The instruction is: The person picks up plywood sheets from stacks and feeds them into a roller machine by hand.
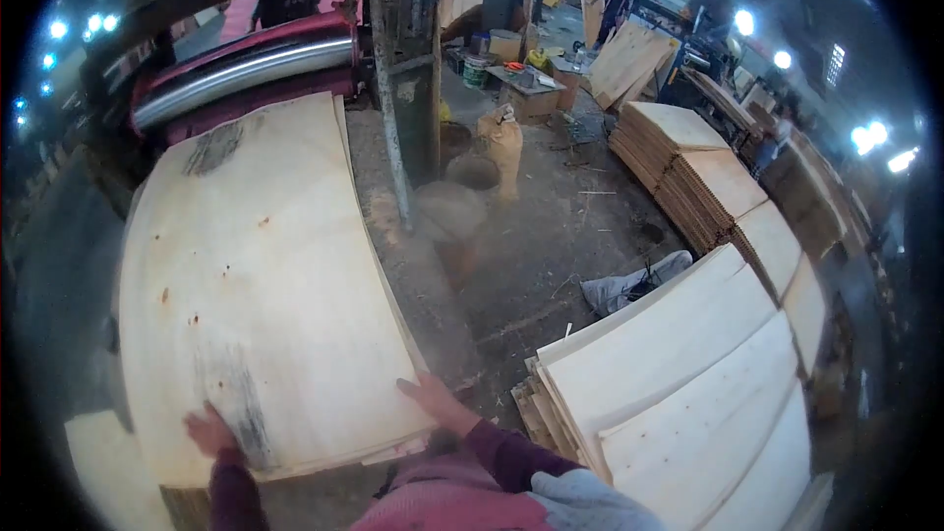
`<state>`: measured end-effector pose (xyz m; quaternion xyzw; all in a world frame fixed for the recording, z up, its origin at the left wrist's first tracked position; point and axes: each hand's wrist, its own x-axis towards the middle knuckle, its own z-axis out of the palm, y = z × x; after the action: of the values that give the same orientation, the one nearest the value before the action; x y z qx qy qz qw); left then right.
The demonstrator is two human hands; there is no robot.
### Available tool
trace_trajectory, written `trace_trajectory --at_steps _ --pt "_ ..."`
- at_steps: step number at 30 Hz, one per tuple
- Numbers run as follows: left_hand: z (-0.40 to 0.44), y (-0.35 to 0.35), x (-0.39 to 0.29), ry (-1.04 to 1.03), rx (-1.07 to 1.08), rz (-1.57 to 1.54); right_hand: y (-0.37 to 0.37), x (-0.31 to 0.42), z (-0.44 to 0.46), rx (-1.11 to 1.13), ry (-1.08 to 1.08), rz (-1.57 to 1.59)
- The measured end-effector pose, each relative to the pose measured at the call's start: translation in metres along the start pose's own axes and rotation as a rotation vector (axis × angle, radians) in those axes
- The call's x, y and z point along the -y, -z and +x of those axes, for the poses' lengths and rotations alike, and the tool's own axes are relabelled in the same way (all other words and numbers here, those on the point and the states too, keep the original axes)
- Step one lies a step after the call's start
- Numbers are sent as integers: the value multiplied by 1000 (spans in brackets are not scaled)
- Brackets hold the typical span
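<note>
A large pale wood veneer sheet (275, 265), with small knots and dark grey streaks, lies before me on top of other sheets. Its far end reaches a machine with a shiny metal roller (251, 79). My left hand (209, 431) rests on the near part of the sheet beside a dark streak, fingers spread. At the near right corner, my right hand (438, 401) touches the sheet's edge with its fingers stretched out. Neither hand is closed around anything that I can see.
Stacked veneer sheets (678, 354) stand to my right, with taller stacks (688, 177) beyond. A metal post (393, 108) rises beside the machine. Farther back are a tan sack (501, 147) and a cluttered low table (531, 79). A grey cloth bundle (634, 283) lies on the floor.
</note>
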<state>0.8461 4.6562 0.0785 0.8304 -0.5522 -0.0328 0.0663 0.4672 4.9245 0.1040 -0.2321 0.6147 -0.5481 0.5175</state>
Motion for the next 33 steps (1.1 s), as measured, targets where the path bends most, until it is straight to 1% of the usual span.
trace_trajectory --at_steps 5,9,12,15,17,18,21,24,27,30,33 --pt "22 -30 13 -18 -48 43 4 -21 14 10 -21 19" --pt "4 -8 2 2 -56 26 1 -7 5 -26 -20 -31" --pt "10 -16 6 5 -76 0 0 -2 3 -26 -29 -7" --pt "23 -34 16 2 -108 -25 -2 5 -1 -38 2 -66" --pt "26 -39 20 -18 -112 -10 0 -10 6 -26 32 -20" --pt "23 -35 19 -28 -114 -3 0 -8 6 -19 47 3" --pt "15 -25 12 -9 -122 -24 -1 0 3 -34 -12 -58" --pt "14 -24 12 -24 -118 -7 -1 7 -3 -23 17 -27" --pt "13 -21 11 -15 -99 -28 0 4 0 -30 10 -85" --pt "14 -22 9 -2 -82 1 0 9 0 -26 -63 -100" --pt "17 -26 12 -6 -92 -21 0 4 0 -30 -16 -69"
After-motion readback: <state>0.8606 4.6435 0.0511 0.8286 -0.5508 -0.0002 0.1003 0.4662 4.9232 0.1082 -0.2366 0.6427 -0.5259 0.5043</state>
